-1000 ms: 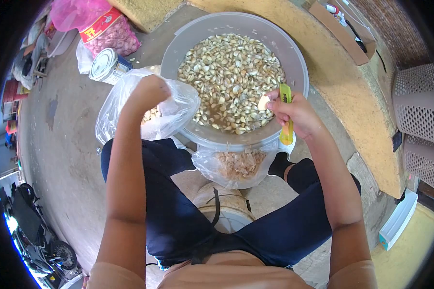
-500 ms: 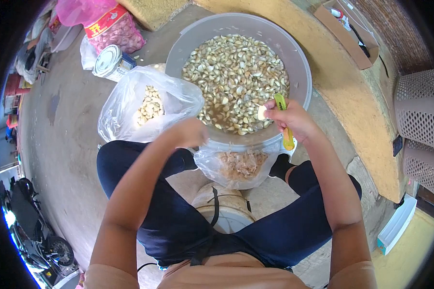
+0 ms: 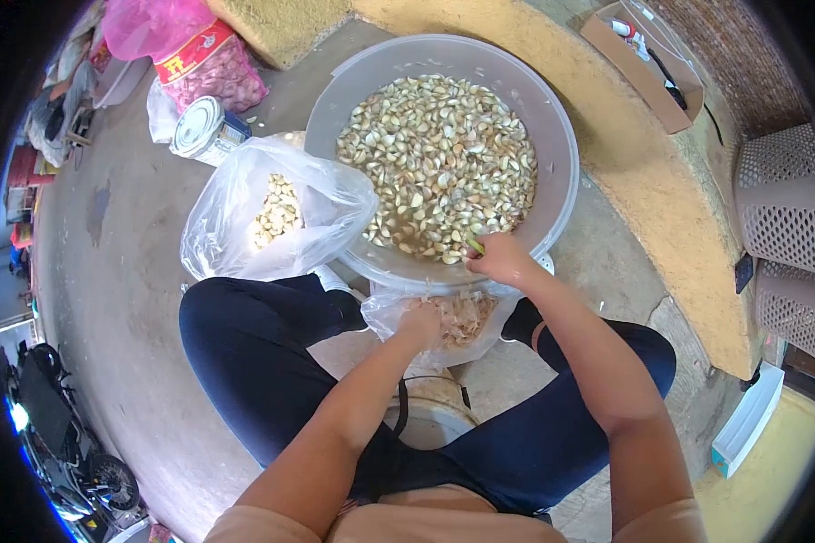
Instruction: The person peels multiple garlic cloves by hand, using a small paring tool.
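Note:
My right hand is closed round a green-handled knife, at the near rim of a large grey tub. Most of the knife is hidden by the fingers. Inside the tub, many unpeeled garlic cloves sit in brownish water. My left hand is down at a clear plastic bag of papery garlic skins, below the tub; its fingers are not clear enough to read. To the left, another clear plastic bag holds peeled garlic cloves.
A white-lidded can and a pink mesh sack of garlic stand at upper left. A bucket is between my legs. A cardboard box lies on the yellow ledge, near perforated crates. A motorcycle stands far left.
My left hand has moved down and right, from beside the peeled-clove bag to the bag of skins. My right hand has come down and left with the knife; the pale clove there is no longer visible.

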`<state>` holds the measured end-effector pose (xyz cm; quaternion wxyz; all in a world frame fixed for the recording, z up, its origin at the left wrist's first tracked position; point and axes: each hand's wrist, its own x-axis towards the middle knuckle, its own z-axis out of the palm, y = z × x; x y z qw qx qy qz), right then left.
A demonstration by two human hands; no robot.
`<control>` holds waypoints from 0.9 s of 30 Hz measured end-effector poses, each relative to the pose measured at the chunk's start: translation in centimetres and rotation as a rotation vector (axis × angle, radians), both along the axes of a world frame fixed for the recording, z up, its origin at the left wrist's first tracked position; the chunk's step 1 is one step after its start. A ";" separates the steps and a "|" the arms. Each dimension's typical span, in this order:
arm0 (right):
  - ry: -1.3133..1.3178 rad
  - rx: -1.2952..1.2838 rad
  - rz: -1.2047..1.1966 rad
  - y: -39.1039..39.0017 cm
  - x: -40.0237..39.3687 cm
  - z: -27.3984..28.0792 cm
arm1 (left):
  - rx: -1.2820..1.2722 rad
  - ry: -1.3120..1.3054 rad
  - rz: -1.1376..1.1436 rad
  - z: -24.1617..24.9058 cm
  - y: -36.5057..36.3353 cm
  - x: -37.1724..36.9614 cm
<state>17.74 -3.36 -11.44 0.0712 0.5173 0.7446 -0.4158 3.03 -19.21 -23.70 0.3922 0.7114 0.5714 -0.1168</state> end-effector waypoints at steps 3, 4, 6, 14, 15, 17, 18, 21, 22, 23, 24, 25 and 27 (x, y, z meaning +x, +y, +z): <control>-0.147 0.100 0.016 -0.6 -1.6 -4.3 | -0.050 0.107 -0.065 3.7 0.8 0.1; -0.082 0.071 -0.039 -0.6 -3.5 -3.5 | -0.021 0.147 -0.132 2.8 0.7 0.1; 0.078 0.008 -0.146 -0.4 -8.6 -0.5 | -0.006 0.143 -0.193 0.5 0.3 0.3; 0.430 0.050 -0.159 1.4 -15.9 4.7 | -0.051 -0.101 -0.059 -6.2 -2.1 1.3; 0.412 -0.008 -0.161 1.7 -14.6 5.2 | -0.112 -0.049 -0.066 -3.8 -1.0 1.4; 0.427 -0.075 -0.144 2.1 -11.5 6.2 | -0.289 0.113 -0.096 3.4 2.6 1.4; 0.437 -0.110 -0.134 2.3 -9.9 6.7 | -0.247 0.119 -0.125 4.6 3.1 1.4; 0.278 0.000 -0.057 2.8 -5.1 7.9 | -0.038 0.103 -0.204 5.0 3.1 1.1; 0.243 0.082 -0.014 2.7 -3.7 8.2 | 0.085 0.073 -0.224 3.8 2.4 1.0; 0.176 0.070 -0.001 2.6 -2.3 8.9 | 0.209 0.044 -0.243 2.6 1.8 1.0; 0.110 0.057 0.013 2.2 -1.2 10.3 | 0.135 -0.017 -0.209 2.1 1.7 1.1; 0.115 0.055 0.011 1.7 -0.1 11.0 | 0.062 -0.076 -0.177 1.7 1.5 1.2; 0.108 0.049 0.004 0.4 1.4 12.9 | -0.044 -0.150 -0.086 1.1 1.3 1.5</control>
